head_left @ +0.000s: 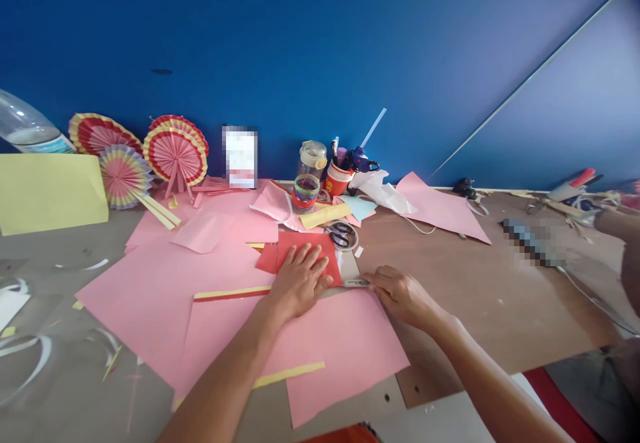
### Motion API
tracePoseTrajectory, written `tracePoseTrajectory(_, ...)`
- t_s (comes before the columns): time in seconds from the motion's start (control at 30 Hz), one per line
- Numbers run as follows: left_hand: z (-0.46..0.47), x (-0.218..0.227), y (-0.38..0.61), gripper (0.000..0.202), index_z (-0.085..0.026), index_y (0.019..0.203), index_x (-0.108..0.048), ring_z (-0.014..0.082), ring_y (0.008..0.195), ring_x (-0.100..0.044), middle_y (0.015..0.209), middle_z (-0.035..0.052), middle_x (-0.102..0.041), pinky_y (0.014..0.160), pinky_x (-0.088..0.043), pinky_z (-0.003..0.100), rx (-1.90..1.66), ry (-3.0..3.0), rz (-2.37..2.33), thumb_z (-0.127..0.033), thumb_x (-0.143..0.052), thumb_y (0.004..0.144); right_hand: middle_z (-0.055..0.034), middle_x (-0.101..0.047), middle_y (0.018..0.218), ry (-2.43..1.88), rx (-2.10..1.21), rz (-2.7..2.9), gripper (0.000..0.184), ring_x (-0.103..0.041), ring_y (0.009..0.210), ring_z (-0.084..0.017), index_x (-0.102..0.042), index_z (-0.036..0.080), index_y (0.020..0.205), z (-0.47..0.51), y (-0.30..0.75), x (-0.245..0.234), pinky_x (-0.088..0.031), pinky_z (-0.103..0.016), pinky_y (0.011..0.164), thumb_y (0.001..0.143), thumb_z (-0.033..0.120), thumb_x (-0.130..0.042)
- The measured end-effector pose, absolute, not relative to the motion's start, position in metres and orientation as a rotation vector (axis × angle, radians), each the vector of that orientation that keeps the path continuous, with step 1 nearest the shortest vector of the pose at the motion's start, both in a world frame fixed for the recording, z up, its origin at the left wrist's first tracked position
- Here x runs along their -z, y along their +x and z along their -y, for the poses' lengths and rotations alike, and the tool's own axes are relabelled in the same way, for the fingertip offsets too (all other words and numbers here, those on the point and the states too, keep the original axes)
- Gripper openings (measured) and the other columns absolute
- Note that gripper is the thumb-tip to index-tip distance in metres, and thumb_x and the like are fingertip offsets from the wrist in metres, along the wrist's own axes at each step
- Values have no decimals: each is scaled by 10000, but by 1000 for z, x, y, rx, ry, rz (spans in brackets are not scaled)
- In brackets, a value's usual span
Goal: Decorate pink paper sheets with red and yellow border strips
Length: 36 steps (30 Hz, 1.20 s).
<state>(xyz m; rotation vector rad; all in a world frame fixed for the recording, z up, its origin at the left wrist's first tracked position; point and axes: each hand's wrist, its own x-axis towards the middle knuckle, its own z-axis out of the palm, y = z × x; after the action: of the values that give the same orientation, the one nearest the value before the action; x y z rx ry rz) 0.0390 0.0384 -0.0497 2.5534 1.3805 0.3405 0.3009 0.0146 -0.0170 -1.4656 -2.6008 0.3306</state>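
Left hand (300,281) pressing open and flat on red paper (300,239); right hand (400,294) gripping small cutter (356,283) at its edge; trimming seemingly needing firm hold.

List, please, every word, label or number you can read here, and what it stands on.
None can be read.
Card against the wall: blurred out.
Strip on the table: blurred out.
Bottle label, far left: too small.
Cup: no readable print.
Tool in right hand: no legible marking.
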Motion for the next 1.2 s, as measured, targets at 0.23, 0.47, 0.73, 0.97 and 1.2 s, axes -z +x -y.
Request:
tracePoseTrajectory(0.23,-43,45,36,608,-219,1380,-450,261,1420,-224,1518,47,-314,1150,-185,498,-278,2440,-1325,-490,-88,973,-96,-639,858,-1428,-365,2552,340,-595,837,-214,-657,172,1115,-15,293,26,-491,-336,740,949,240,-367)
tracePoseTrajectory(0.47,-45,41,33,635,-228,1421,-380,239,1444,-133,1544,31,-235,1162,-125,501,-191,2372,-1277,-518,-50,963,-96,-648,871,-1460,-442,2508,337,-606,836,-208,-655,179,1108,-9,296,26,-493,-322,737,952,251,-365)
tracePoseTrajectory(0.73,-46,35,32,688,-231,1454,-315,247,1453,-56,1566,31,-164,1169,-42,497,-99,2328,-1235,-576,-23,935,-92,-640,848,-1437,-482,2472,331,-605,832,-213,-657,169,1104,-14,295,28,-495,-330,730,946,259,-381)
tracePoseTrajectory(0.97,-46,34,33,705,-203,1461,-293,242,1453,-24,1568,44,-140,1168,-26,505,-75,2299,-1214,-575,-9,934,-98,-649,859,-1447,-512,2473,337,-611,820,-208,-668,171,1087,-12,292,25,-494,-326,720,938,248,-376)
tracePoseTrajectory(1.2,-46,38,31,654,-239,1440,-344,250,1451,-67,1563,42,-183,1164,-52,512,-136,2347,-1219,-556,-50,949,-75,-634,831,-1506,-526,2444,311,-598,825,-204,-663,201,1100,-17,291,22,-480,-314,723,931,241,-404)
